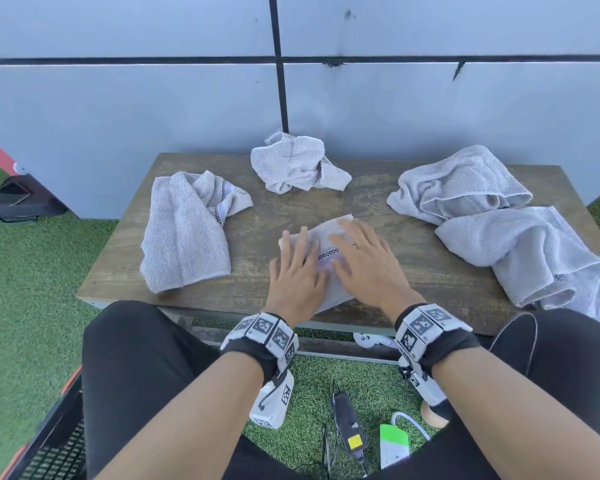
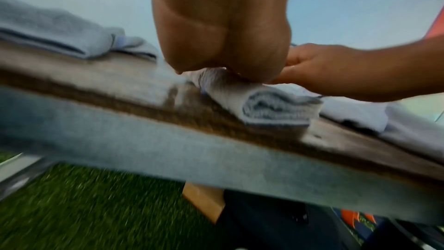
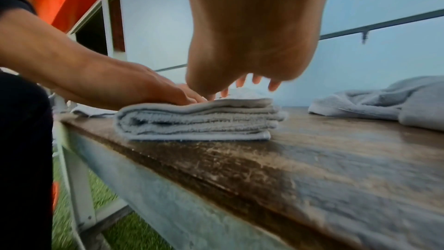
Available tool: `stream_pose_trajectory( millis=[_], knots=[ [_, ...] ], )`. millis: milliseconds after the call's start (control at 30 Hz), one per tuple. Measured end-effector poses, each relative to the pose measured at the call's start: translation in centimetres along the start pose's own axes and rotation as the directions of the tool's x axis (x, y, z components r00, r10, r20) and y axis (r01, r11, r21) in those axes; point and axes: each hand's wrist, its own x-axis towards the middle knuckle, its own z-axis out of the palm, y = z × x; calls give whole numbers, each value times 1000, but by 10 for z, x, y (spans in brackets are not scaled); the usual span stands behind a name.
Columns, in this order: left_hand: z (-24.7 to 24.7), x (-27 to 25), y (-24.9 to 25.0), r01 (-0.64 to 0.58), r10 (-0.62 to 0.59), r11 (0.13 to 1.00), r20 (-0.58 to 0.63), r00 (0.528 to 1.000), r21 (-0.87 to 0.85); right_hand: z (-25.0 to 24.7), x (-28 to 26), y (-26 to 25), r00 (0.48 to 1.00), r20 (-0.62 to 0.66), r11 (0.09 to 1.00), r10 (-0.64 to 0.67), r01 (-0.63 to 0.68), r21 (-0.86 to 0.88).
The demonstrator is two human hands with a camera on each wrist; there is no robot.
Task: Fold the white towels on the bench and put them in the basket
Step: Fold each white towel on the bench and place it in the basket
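Note:
A folded white towel [image 1: 326,249] [image 2: 276,109] [image 3: 197,121] lies in several layers near the front edge of the wooden bench [image 1: 378,216]. My left hand [image 1: 297,268] lies flat on its left part with straight fingers. My right hand [image 1: 361,258] presses flat on its right part, fingers spread. Loose white towels lie around: one half-folded at the left [image 1: 187,233], one crumpled at the back [image 1: 297,164], two heaped at the right [image 1: 461,185] [image 1: 534,254]. A dark slatted basket [image 1: 59,448] shows at the lower left, beside my left leg.
The bench stands against a pale panelled wall [image 1: 187,98] on green artificial grass [image 1: 25,271]. Under the bench edge lie a black device with a yellow tag [image 1: 350,431] and a green-and-white item [image 1: 394,445]. A dark box [image 1: 18,199] sits on the ground at far left.

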Motion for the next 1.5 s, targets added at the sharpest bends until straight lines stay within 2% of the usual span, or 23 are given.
stream_pose_trajectory(
  millis=[67, 133, 233, 300, 367, 467, 500, 567, 633, 700, 767, 900, 967, 1033, 1200, 1300, 1367, 1433, 1500],
  knots=[
    [6, -1, -4, 7, -8, 1000, 31, 999, 24, 9, 0, -1, 980, 199, 1000, -8, 2, 28],
    [6, 1, -12, -15, 11, 997, 48, 999, 79, 14, -2, 2, 953, 301, 999, 40, -48, 18],
    [-1, 3, -22, -42, 30, 989, 87, 996, 139, 17, -3, 1, 939, 330, 994, 94, -108, 23],
    [-8, 5, -24, -4, -8, 991, 83, 997, 132, 19, -3, -4, 930, 335, 984, 151, -175, 43],
    [-11, 5, -23, 108, -116, 989, 81, 990, 97, 20, -4, -8, 924, 328, 971, 199, -231, 64],
    [-16, 4, -21, 325, -331, 943, 92, 939, 71, 17, -6, -9, 934, 279, 961, 225, -260, 97],
    [-19, 4, -19, 350, -358, 932, 82, 930, 99, 12, -7, -9, 938, 259, 953, 230, -271, 135],
    [-28, 8, -17, 307, -315, 939, 28, 949, 157, 9, -9, -6, 936, 228, 910, 269, -324, 258],
    [-39, 14, -17, 240, -247, 963, 47, 968, 118, 12, -11, -3, 910, 184, 849, 371, -413, 330],
    [-50, 19, -15, 213, -209, 977, 141, 968, -15, 12, -14, -1, 865, 190, 809, 464, -501, 307],
    [-62, 21, -12, 189, -154, 960, 178, 972, -204, 7, -16, 1, 844, 253, 805, 472, -530, 267],
    [-93, 18, 1, 62, -22, 898, 97, 995, -435, -13, -11, 0, 825, 354, 796, 440, -541, 272],
    [-111, 11, 4, 24, -7, 856, 34, 999, -517, -26, -7, -9, 828, 361, 735, 429, -552, 393],
    [-131, 2, 3, 26, -49, 806, -23, 999, -592, -40, 1, -30, 838, 384, 600, 387, -545, 585],
    [-192, -43, -31, 30, -196, 652, -130, 972, -758, -70, 41, -98, 878, 392, 321, 275, -469, 823],
    [-231, -85, -75, -4, -298, 577, -214, 930, -817, -98, 67, -166, 936, 303, 304, 177, -345, 888],
    [-254, -118, -114, -37, -401, 525, -285, 870, -851, -110, 83, -219, 960, 267, 332, 84, -280, 901],
    [-274, -156, -156, -44, -523, 485, -330, 786, -874, -118, 95, -279, 964, 265, 372, -26, -237, 898],
    [-285, -198, -197, -99, -626, 455, -396, 672, -885, -120, 100, -343, 947, 275, 410, -168, -187, 893]
  ],
)
